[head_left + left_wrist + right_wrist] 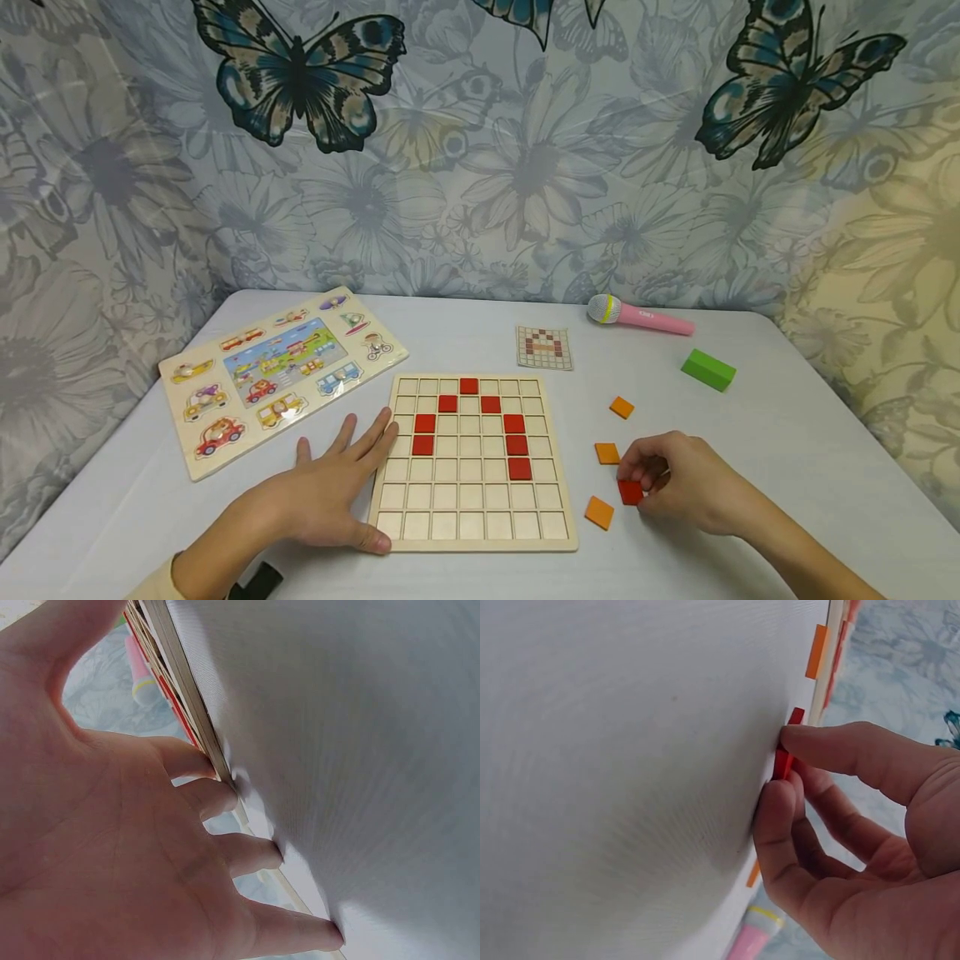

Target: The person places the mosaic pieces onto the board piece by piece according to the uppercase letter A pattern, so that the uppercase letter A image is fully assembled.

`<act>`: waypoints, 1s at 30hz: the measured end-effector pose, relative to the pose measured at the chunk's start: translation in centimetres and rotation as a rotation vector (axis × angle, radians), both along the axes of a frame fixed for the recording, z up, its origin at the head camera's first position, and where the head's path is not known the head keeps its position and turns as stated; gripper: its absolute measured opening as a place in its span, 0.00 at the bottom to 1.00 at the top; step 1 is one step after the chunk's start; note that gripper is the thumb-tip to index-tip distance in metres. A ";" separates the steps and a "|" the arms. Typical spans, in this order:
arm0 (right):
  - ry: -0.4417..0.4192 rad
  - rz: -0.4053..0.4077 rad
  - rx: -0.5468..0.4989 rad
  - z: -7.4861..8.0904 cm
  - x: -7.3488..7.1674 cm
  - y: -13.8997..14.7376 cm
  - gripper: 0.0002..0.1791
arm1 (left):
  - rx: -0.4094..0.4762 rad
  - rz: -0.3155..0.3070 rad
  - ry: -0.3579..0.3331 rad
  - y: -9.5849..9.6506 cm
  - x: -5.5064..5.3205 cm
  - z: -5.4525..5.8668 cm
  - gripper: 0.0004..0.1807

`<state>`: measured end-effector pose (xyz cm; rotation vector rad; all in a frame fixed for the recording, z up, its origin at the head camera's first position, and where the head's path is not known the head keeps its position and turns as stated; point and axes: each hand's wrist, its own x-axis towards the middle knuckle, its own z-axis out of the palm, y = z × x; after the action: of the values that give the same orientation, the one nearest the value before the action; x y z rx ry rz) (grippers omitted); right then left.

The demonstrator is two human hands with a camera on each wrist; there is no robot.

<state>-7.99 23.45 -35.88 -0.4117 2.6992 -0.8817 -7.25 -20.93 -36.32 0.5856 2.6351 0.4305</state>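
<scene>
My left hand (pixel 337 487) lies spread along the left side of a wooden grid board (pixel 472 546), thumb at its near left corner. In the left wrist view its straight fingers (pixel 247 855) reach past the board's edge to the white cloth. Several red square tiles (pixel 468 386) sit in the grid's cells, in a peaked shape. Right of the board, my right hand (pixel 686 483) pinches another red square tile (pixel 630 493) between thumb and fingers, close over the table. In the right wrist view that tile (pixel 782 763) stands tilted on edge.
Three orange tiles (pixel 599 512) lie between board and right hand. Behind the board is a small pattern card (pixel 544 347). A pink microphone (pixel 652 318) and a green block (pixel 708 369) lie back right; a vehicle picture puzzle (pixel 285 371) lies left, a black object (pixel 258 581) near the left forearm.
</scene>
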 end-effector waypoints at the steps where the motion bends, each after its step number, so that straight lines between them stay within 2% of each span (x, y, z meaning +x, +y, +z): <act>1: -0.005 -0.002 -0.002 0.0 0.0 0.0 0.16 | -0.001 0.000 0.000 0.0 0.0 0.0 0.75; 23: -0.021 0.016 -0.051 0.7 -0.2 -0.4 0.18 | 0.010 0.005 0.007 0.0 0.1 0.0 0.74; 30: 0.011 0.031 -0.051 0.9 -0.5 -0.9 0.16 | 0.010 0.005 0.004 0.0 0.1 0.1 0.74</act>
<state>-8.46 22.54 -34.98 -0.4698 2.6777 -0.9433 -7.16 -20.89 -36.23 0.5842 2.6401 0.4444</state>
